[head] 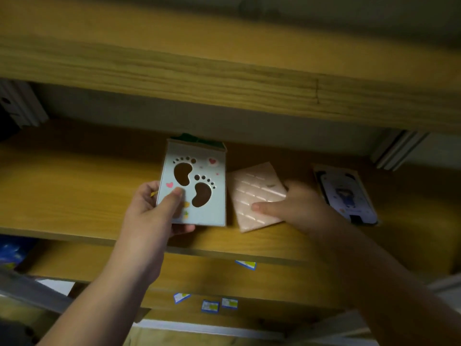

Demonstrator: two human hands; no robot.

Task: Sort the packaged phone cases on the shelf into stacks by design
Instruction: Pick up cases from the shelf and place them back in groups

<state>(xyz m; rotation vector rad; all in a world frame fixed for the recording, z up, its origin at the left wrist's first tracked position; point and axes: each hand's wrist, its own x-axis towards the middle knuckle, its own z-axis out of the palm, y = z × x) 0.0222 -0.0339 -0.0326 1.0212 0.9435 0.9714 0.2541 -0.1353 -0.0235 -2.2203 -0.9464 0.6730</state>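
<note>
A pale blue packaged case with two footprint cut-outs (199,176) is held above the wooden shelf (74,186); my left hand (159,208) grips its lower left corner, thumb on the front. A green edge shows behind its top. Right beside it lies a pink quilted case (254,188) flat on the shelf, and my right hand (291,203) pinches its right edge, thumb on top. Farther right, a dark-framed case with a cartoon figure (346,193) lies on the shelf, apart from both hands.
An upper shelf board (224,78) overhangs close above. Metal uprights stand at the back left (20,106) and back right (399,151). Small price labels (245,264) stick to the lower shelf edges. A blue package (12,250) sits low left.
</note>
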